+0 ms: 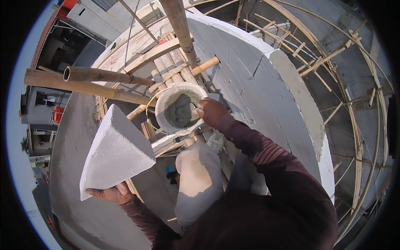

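On the left, my left hand (114, 194) grips the lower edge of a pale grey lightweight concrete block (118, 152), cut to a wedge shape. The thumb shows along the edge, while the other fingers are mostly hidden by the block. A whitish bucket (161, 98) of wet grey mortar (180, 111) stands in front of my knees. Over its right rim, my right hand (211, 111) is closed on a mortar-smeared trowel (194, 112), whose tip reaches toward the mortar. Most of the trowel is covered by my fingers.
A grey block wall (258, 87) curves along my right, with mortar on its top edge (298, 93). Bamboo poles (89, 87) cross at the left, and an upright pole (180, 29) rises beyond the bucket. Below are bamboo platform poles (166, 66). More bamboo scaffolding (354, 125) stands beyond the wall.
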The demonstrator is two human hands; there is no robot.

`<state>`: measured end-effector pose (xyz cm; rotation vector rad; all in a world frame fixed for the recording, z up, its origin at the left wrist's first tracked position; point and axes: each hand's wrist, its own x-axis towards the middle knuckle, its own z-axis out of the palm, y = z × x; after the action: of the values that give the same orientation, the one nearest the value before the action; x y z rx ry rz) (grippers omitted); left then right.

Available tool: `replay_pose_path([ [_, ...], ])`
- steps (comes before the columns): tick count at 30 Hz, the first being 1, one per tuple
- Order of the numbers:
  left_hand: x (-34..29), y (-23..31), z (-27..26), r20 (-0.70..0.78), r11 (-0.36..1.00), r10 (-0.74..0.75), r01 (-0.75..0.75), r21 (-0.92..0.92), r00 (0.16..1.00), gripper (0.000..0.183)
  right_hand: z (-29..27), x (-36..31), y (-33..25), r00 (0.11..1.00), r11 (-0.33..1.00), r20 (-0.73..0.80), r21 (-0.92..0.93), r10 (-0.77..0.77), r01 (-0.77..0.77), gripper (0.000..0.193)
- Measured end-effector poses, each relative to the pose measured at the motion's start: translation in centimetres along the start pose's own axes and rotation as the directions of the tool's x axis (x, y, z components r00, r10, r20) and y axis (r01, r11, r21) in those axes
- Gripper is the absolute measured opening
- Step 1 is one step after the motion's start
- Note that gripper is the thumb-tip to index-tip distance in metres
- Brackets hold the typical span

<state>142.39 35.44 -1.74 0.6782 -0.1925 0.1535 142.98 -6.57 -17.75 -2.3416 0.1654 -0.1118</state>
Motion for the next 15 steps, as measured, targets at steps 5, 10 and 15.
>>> replay_pose_path([
  [5,-4.0,0.5,-0.5,-0.280,0.997,0.023,0.000,0.081,0.960,0.073,11.5,8.9,2.8,0.890,0.587,0.446,-0.748,0.096,0.311,0.026],
  [10,-6.0,1.2,-0.9,-0.520,0.918,0.261,-0.042,0.394,0.813,0.072,14.5,11.5,2.4,0.831,0.625,0.482,-0.748,0.278,0.225,0.025],
  [15,-4.9,-1.8,-1.1,-0.595,0.873,0.328,0.005,0.487,0.734,0.066,15.6,13.0,4.7,0.827,0.594,0.467,-0.776,0.314,0.213,0.032],
])
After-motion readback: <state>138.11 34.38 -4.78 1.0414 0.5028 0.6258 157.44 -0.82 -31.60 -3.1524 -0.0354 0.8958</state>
